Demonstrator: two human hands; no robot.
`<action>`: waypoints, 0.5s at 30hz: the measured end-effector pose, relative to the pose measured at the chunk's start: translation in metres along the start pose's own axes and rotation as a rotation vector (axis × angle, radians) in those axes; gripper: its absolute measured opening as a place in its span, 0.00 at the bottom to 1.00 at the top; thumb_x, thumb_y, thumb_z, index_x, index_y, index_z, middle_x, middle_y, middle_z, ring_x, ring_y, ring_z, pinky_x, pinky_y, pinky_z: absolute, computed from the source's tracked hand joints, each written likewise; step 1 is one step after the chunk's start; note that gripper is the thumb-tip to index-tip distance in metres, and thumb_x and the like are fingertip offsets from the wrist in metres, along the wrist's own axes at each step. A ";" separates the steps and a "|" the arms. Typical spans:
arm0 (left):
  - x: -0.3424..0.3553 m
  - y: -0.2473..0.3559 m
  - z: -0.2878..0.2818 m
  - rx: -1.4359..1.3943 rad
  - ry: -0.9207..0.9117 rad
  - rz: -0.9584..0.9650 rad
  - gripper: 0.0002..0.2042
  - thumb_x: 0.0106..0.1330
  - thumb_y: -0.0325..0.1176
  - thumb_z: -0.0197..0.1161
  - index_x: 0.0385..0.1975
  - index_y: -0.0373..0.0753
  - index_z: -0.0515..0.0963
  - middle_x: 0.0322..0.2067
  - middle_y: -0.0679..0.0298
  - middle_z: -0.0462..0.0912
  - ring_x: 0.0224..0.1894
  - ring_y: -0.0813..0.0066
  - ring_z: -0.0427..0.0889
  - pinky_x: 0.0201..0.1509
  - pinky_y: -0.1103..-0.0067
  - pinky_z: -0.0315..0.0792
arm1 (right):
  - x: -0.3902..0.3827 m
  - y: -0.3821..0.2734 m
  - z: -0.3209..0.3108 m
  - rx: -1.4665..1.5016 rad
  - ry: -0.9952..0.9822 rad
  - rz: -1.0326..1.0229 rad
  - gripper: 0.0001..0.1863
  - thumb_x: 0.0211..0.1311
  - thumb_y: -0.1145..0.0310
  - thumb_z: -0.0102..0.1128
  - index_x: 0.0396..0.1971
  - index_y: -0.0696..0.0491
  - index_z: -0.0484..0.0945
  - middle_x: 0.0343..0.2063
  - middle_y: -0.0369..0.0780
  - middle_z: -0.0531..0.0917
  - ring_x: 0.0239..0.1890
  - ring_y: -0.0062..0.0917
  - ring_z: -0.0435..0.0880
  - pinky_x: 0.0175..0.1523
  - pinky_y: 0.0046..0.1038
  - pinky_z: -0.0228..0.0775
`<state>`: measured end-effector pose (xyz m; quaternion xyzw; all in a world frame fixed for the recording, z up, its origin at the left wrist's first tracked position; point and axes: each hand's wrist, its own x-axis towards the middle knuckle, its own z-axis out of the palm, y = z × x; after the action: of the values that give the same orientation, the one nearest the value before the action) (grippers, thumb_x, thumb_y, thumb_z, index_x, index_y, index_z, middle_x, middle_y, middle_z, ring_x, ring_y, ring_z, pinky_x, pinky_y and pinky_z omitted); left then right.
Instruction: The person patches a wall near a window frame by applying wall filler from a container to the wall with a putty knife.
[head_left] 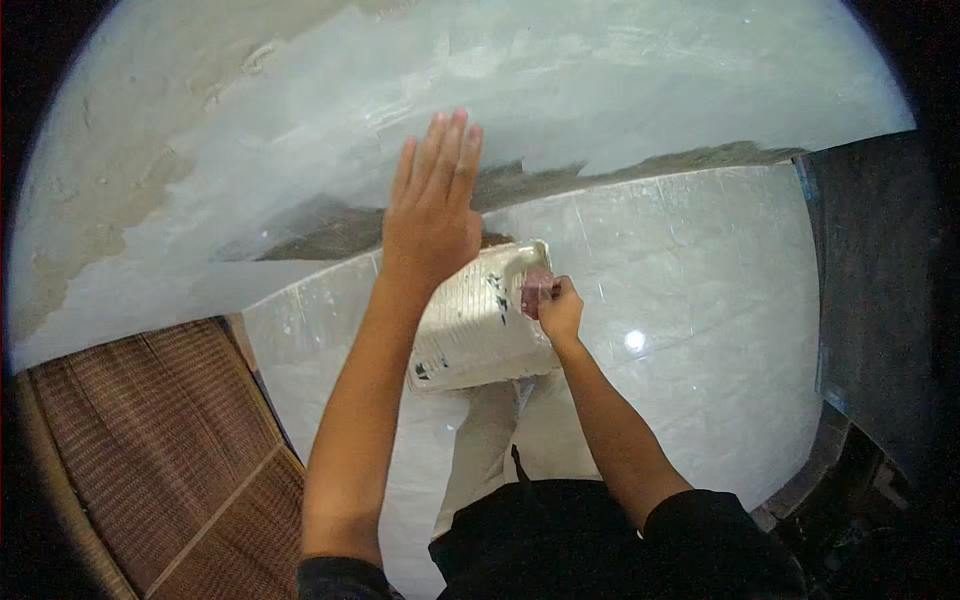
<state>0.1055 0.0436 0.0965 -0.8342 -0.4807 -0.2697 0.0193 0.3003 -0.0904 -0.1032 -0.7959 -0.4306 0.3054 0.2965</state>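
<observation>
My left hand [432, 215] is raised toward the wall [620, 80], its fingers stretched out and its palm turned to the patchy white surface. Whether the palm touches the wall I cannot tell. Below it is a white ribbed paint tray [465, 335], stained with dark specks and partly hidden by my left forearm. At the tray's right side, my right hand [562, 310] is closed on a small dull-pink piece [535, 290]. That piece is over the tray's well; its exact kind does not show clearly.
Shiny pale floor tiles [700, 300] spread around the tray and my legs. A brown woven panel [170, 450] stands at the left, and a dark panel [880, 270] at the right. Unpainted grey patches [340, 228] run along the wall's foot.
</observation>
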 end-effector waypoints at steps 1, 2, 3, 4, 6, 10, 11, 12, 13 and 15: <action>-0.015 0.003 0.014 -0.027 -0.054 -0.028 0.40 0.47 0.24 0.54 0.69 0.36 0.56 0.70 0.53 0.56 0.73 0.53 0.52 0.74 0.57 0.49 | -0.003 -0.001 -0.001 0.011 -0.018 0.000 0.06 0.56 0.73 0.61 0.30 0.60 0.76 0.25 0.48 0.83 0.29 0.37 0.85 0.36 0.34 0.74; -0.029 0.006 0.026 -0.052 -0.105 -0.056 0.40 0.47 0.23 0.54 0.68 0.35 0.57 0.70 0.53 0.56 0.73 0.54 0.52 0.74 0.57 0.49 | -0.005 -0.005 -0.002 0.024 -0.037 -0.004 0.06 0.56 0.73 0.61 0.30 0.60 0.76 0.25 0.48 0.83 0.29 0.36 0.85 0.36 0.33 0.74; -0.042 0.008 0.037 -0.059 -0.108 -0.072 0.40 0.47 0.23 0.54 0.68 0.35 0.57 0.70 0.53 0.56 0.73 0.54 0.52 0.74 0.57 0.49 | -0.006 -0.009 -0.003 -0.017 -0.047 0.016 0.07 0.56 0.73 0.61 0.31 0.60 0.76 0.25 0.48 0.83 0.28 0.36 0.85 0.36 0.33 0.75; -0.054 0.011 0.048 -0.088 -0.144 -0.101 0.39 0.48 0.23 0.54 0.68 0.35 0.57 0.70 0.53 0.56 0.73 0.54 0.52 0.74 0.58 0.49 | -0.005 -0.008 -0.002 -0.032 -0.054 0.017 0.07 0.56 0.73 0.61 0.31 0.60 0.76 0.25 0.48 0.83 0.28 0.36 0.85 0.36 0.33 0.75; -0.073 0.017 0.064 -0.121 -0.182 -0.143 0.39 0.48 0.23 0.54 0.68 0.34 0.57 0.70 0.53 0.56 0.73 0.55 0.53 0.74 0.58 0.49 | -0.006 -0.004 -0.001 -0.050 -0.032 0.050 0.07 0.57 0.73 0.61 0.33 0.60 0.76 0.25 0.48 0.83 0.28 0.35 0.85 0.37 0.33 0.75; -0.105 0.025 0.087 -0.137 -0.310 -0.258 0.38 0.50 0.24 0.56 0.67 0.34 0.58 0.70 0.55 0.55 0.73 0.59 0.52 0.75 0.63 0.47 | -0.007 -0.008 -0.003 -0.039 -0.018 0.002 0.06 0.59 0.73 0.60 0.33 0.60 0.76 0.25 0.47 0.83 0.28 0.34 0.85 0.37 0.33 0.75; -0.116 0.026 0.093 -0.140 -0.341 -0.286 0.38 0.50 0.25 0.57 0.67 0.34 0.57 0.70 0.55 0.55 0.73 0.59 0.51 0.75 0.63 0.47 | -0.008 -0.013 -0.003 -0.042 -0.030 0.014 0.06 0.60 0.73 0.59 0.33 0.60 0.76 0.25 0.47 0.84 0.27 0.33 0.85 0.36 0.32 0.75; -0.128 0.027 0.099 -0.141 -0.371 -0.315 0.39 0.49 0.25 0.57 0.67 0.34 0.57 0.70 0.54 0.54 0.74 0.59 0.50 0.76 0.63 0.46 | -0.009 -0.016 -0.002 -0.044 -0.042 0.026 0.06 0.60 0.73 0.59 0.33 0.61 0.76 0.24 0.47 0.84 0.27 0.33 0.85 0.35 0.32 0.75; -0.137 0.030 0.105 -0.144 -0.369 -0.319 0.39 0.49 0.25 0.57 0.67 0.34 0.57 0.70 0.54 0.54 0.74 0.59 0.50 0.76 0.63 0.46 | -0.007 -0.008 0.001 -0.048 -0.044 0.023 0.06 0.60 0.73 0.59 0.33 0.61 0.76 0.24 0.47 0.84 0.27 0.33 0.85 0.35 0.32 0.75; -0.155 0.035 0.118 -0.199 -0.389 -0.373 0.37 0.52 0.26 0.54 0.68 0.32 0.55 0.71 0.51 0.53 0.74 0.56 0.49 0.75 0.60 0.46 | 0.000 0.005 0.008 -0.007 -0.003 -0.115 0.08 0.62 0.72 0.59 0.32 0.62 0.75 0.23 0.48 0.83 0.25 0.33 0.85 0.34 0.32 0.75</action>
<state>0.1235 -0.0635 -0.0690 -0.7651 -0.5918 -0.1492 -0.2051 0.2970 -0.0907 -0.1122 -0.7704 -0.4772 0.2876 0.3099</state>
